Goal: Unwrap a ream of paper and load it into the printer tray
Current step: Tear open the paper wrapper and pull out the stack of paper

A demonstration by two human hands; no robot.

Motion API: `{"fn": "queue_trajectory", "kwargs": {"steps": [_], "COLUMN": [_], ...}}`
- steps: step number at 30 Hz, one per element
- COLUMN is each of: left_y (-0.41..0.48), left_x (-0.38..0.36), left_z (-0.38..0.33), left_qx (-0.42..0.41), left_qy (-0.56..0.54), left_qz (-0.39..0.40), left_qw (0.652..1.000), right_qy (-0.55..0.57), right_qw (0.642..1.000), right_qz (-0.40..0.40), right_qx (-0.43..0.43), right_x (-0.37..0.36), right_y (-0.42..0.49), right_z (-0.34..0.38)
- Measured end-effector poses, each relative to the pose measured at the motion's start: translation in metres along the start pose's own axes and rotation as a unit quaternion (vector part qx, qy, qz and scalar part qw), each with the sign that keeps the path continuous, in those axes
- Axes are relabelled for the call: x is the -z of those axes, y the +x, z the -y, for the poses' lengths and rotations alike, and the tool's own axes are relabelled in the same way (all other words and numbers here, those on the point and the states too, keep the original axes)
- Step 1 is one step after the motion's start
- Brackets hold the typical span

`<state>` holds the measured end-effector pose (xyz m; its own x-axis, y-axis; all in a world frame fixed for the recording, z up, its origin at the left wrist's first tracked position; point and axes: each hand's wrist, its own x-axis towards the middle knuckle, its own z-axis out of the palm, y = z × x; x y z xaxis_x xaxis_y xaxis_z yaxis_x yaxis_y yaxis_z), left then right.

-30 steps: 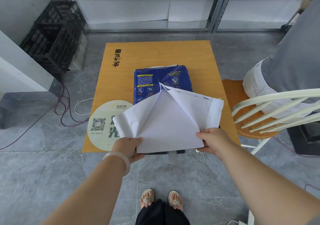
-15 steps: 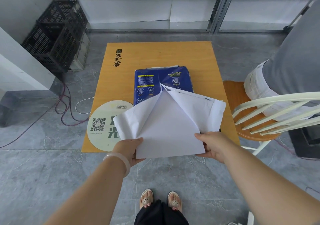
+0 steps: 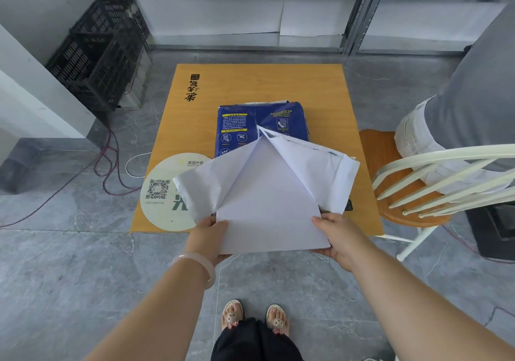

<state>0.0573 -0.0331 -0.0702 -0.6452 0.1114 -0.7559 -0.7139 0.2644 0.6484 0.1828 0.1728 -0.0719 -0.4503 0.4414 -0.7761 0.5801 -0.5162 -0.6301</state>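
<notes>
Left hand (image 3: 209, 234) grips the left edge of the white paper stack (image 3: 271, 202) poking from the blue wrapper (image 3: 252, 126) on the wooden table (image 3: 278, 87). Right hand (image 3: 338, 235) clamps the right corner. Best to draw both sides out evenly, keeping the sheets squared. No printer tray in view.

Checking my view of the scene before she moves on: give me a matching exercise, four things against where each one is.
Things:
1. wrapper
2. round sticker
3. crates
4. chair

Places:
A. on the floor, far left of the table
B. table's near-left corner
C. right of the table
D. middle of the table, torn open toward the person

Pairs: 1-D, 2-B, 3-A, 4-C.

The left hand and right hand grip the paper at the open near end.
</notes>
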Motion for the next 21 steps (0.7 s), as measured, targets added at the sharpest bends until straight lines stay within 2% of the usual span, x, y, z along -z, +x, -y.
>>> {"fn": "queue_trajectory", "kwargs": {"steps": [9,13,21], "left_y": [-0.015,-0.033,-0.080], "left_x": [0.001,0.017,0.053], "left_z": [0.015,0.034,0.070], "left_qx": [-0.063,-0.074,-0.082], "left_qy": [0.079,0.086,0.109], "left_qz": [-0.028,-0.010,0.026], "left_qw": [0.995,0.993,0.990], "right_qy": [-0.013,-0.020,0.050], "right_qw": [0.999,0.996,0.993], "right_qz": [-0.029,-0.057,-0.097], "right_qx": [0.038,0.058,0.054], "right_x": [-0.010,-0.011,-0.018], "right_y": [-0.020,-0.043,-0.112], "right_z": [-0.017,-0.043,-0.102]}}
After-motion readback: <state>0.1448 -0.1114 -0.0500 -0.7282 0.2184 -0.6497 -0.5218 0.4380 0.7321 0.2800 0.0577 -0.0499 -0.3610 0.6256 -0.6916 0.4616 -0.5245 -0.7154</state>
